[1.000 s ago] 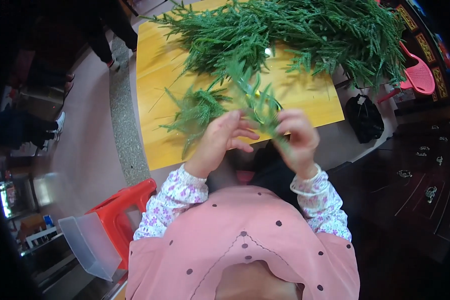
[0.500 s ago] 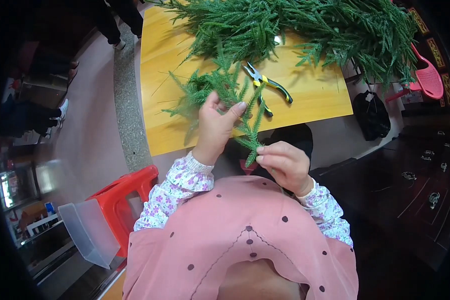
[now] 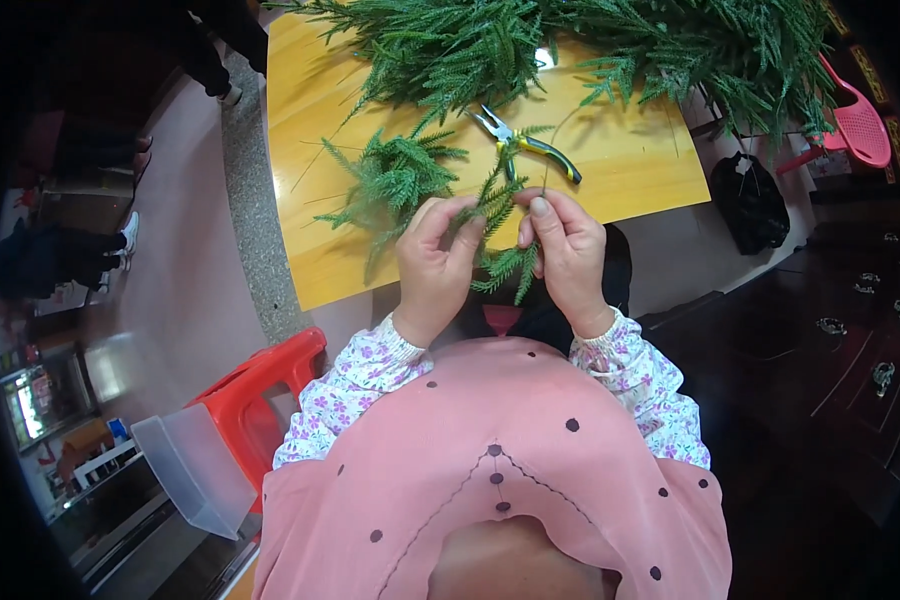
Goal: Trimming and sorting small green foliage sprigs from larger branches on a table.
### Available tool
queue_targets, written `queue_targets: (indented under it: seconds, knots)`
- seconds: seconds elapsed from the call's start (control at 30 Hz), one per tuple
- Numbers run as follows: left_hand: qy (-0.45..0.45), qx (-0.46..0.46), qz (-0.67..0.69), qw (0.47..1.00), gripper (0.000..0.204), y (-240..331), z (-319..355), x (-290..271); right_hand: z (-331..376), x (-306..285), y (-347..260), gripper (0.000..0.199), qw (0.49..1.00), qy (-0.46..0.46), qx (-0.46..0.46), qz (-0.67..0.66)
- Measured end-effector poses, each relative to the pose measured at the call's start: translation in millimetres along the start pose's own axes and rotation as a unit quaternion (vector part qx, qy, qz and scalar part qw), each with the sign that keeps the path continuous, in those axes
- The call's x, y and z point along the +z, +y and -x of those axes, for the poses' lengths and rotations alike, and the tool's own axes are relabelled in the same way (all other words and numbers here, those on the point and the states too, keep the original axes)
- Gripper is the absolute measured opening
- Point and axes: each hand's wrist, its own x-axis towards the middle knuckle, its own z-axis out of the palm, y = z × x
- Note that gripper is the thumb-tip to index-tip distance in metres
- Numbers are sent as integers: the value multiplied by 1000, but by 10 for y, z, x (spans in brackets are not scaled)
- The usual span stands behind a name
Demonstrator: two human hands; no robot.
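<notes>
- Together, the left hand (image 3: pixel 437 262) and right hand (image 3: pixel 568 247) pinch one green sprig (image 3: pixel 498 235), fingers closed on it, at the near edge of the yellow table (image 3: pixel 630 165).
- Pliers (image 3: pixel 523 144) lie just beyond, before the heaped green branches (image 3: pixel 570 45).
- A red stool (image 3: pixel 260 385) stands lower left.

The table (image 3: pixel 630 175) is showing smooth, glossy yellow wood. The sprig (image 3: pixel 495 225) between the left hand (image 3: pixel 435 265) and right hand (image 3: pixel 568 250) is looking like matt green plastic needles. The pliers (image 3: pixel 525 145) are showing dull metal jaws and rubbery yellow-black grips. The apron (image 3: pixel 490 470) is looking like soft pink cloth. The stool (image 3: pixel 260 385) is gleaming as glossy red plastic.
</notes>
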Motion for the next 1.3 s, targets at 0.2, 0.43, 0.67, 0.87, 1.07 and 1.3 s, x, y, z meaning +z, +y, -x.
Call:
queue_targets:
  seconds: [0.2,0.43,0.67,0.87,1.07,1.3]
  knots:
    - [39,237,-202,950,31,-124,-22,-54,58,54,6,25,1000,2,1,11]
    - [-6,270,-256,928,29,-163,1,-99,71,72,35,20,996,-41,56,61]
    - [-60,20,-67,996,7,-137,70,-77,102,42,86,9,892,-87,-217,387]
    - [-187,-212,71,957,23,-100,21,-179,169,-3,-60,9,835,-154,-190,492]
    - [-250,-274,154,916,25,-131,-40,-205,190,-13,-49,21,745,-139,-306,577]
    - [-244,-218,136,935,28,-76,-57,-219,71,47,-45,23,745,-29,-472,470]
